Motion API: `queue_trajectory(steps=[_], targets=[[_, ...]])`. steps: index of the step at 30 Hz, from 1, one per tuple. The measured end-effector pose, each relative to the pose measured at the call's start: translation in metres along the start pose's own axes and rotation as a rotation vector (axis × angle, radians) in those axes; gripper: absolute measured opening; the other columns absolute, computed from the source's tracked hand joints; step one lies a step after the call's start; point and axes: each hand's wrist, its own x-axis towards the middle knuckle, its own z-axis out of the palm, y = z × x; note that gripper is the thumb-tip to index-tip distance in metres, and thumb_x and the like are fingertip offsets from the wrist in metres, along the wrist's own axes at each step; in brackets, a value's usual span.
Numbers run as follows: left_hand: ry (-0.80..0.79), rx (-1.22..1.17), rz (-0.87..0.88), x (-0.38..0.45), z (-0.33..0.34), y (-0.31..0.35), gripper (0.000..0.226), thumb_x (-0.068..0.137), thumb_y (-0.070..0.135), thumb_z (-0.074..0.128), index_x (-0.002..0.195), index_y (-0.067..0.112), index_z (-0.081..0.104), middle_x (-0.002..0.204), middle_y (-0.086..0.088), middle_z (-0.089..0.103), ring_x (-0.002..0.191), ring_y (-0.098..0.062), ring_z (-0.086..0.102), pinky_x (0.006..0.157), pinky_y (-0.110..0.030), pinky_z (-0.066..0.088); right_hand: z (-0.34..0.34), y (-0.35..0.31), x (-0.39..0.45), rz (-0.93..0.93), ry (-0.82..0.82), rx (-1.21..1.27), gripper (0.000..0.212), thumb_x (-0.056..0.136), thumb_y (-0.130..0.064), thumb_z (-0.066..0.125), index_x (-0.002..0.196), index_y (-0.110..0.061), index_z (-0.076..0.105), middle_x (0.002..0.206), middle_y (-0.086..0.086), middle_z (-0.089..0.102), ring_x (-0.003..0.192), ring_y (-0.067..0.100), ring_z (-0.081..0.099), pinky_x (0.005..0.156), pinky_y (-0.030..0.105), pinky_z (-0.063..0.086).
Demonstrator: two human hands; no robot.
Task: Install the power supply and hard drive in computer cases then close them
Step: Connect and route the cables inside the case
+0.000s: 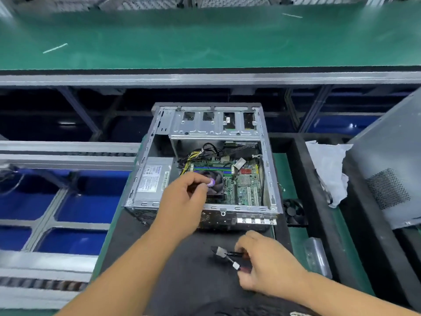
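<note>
Left hand [182,197] over the open case [268,179], fingers curled, grip unclear. My right hand [266,265] pinches cable connectors [227,256] near the case.

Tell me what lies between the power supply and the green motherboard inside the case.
Head view: the CPU cooler fan, partly covered by the left hand.
</note>
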Motion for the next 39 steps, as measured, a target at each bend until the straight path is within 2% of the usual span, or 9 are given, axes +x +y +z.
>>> queue_trajectory(steps=[5,8,12,16,20,23,29,34,39], targets=[[0.030,-0.359,-0.059,-0.034,-0.015,0.012,0.033,0.084,0.048,0.057,0.102,0.027,0.074,0.093,-0.008,0.074,0.089,-0.027,0.067,0.084,-0.044,0.052,-0.066,-0.046,-0.022,-0.113,0.141,0.692,0.036,0.070,-0.027,0.084,0.096,-0.028,0.059,0.067,-0.021,0.059,0.056,-0.002,0.051,0.056,0.009,0.039],[-0.267,-0.700,-0.279,-0.037,-0.015,0.026,0.070,0.088,0.066,0.053,0.130,0.012,0.065,0.119,-0.021,0.070,0.103,-0.037,0.065,0.096,-0.057,0.050,-0.093,-0.072,0.002,-0.057,0.301,1.054,0.043,0.066,-0.033,0.088,0.096,-0.019,0.059,0.067,-0.002,0.066,0.057,0.009,0.058,0.055,0.022,0.048],[-0.401,-0.587,-0.349,-0.006,-0.020,0.046,0.036,0.104,0.040,0.053,0.129,0.015,0.059,0.114,-0.014,0.072,0.093,-0.026,0.068,0.067,-0.039,0.059,-0.115,-0.081,0.060,0.070,0.314,1.209,0.020,0.096,-0.031,0.071,0.099,-0.012,0.072,0.089,0.013,0.076,0.070,0.020,0.072,0.065,0.037,0.062],[-0.278,-0.203,-0.515,0.056,-0.044,0.042,0.020,0.100,0.004,0.050,0.119,0.009,0.055,0.100,-0.017,0.070,0.072,-0.027,0.062,0.046,-0.030,0.044,-0.119,-0.043,0.110,0.215,0.471,0.853,0.025,0.102,-0.027,0.057,0.087,-0.021,0.076,0.074,-0.003,0.074,0.057,0.022,0.067,0.057,0.034,0.057],[-0.395,0.126,-0.755,0.103,-0.051,0.039,0.018,0.093,0.007,0.048,0.110,0.005,0.054,0.098,-0.016,0.060,0.076,-0.027,0.055,0.059,-0.035,0.052,-0.102,-0.011,0.149,0.292,0.348,0.559,0.030,0.100,-0.028,0.056,0.100,-0.002,0.071,0.067,0.005,0.062,0.053,0.019,0.046,0.051,0.023,0.043],[-0.545,0.290,-0.851,0.131,-0.047,0.049,0.020,0.097,0.019,0.049,0.103,0.001,0.054,0.091,-0.017,0.059,0.067,-0.021,0.053,0.055,-0.031,0.049,-0.089,-0.011,0.169,0.308,0.326,0.427,0.030,0.099,-0.036,0.059,0.099,-0.009,0.072,0.084,0.013,0.075,0.057,0.021,0.056,0.055,0.031,0.050],[-0.739,1.005,-0.474,0.175,-0.022,0.074,0.011,0.102,0.015,0.047,0.099,0.005,0.051,0.088,-0.015,0.063,0.054,-0.021,0.057,0.041,-0.026,0.049,-0.081,-0.014,0.198,0.272,0.344,0.234,0.034,0.095,-0.049,0.061,0.103,-0.018,0.074,0.085,0.002,0.072,0.071,0.019,0.064,0.058,0.029,0.047],[-0.853,1.158,-0.469,0.195,-0.012,0.069,0.018,0.097,0.011,0.046,0.089,0.001,0.058,0.075,-0.014,0.059,0.046,-0.021,0.051,0.039,-0.021,0.045,-0.076,-0.010,0.208,0.268,0.296,0.294,0.024,0.098,-0.042,0.061,0.102,-0.022,0.072,0.090,0.002,0.073,0.083,0.023,0.066,0.067,0.029,0.048],[-0.806,0.996,-0.648,0.213,-0.018,0.055,0.019,0.077,0.003,0.047,0.093,0.000,0.059,0.076,-0.016,0.060,0.060,-0.027,0.049,0.055,-0.032,0.043,-0.077,-0.003,0.209,0.273,0.310,0.415,0.018,0.099,-0.028,0.057,0.094,-0.019,0.072,0.090,0.006,0.072,0.079,0.025,0.066,0.061,0.026,0.045]])
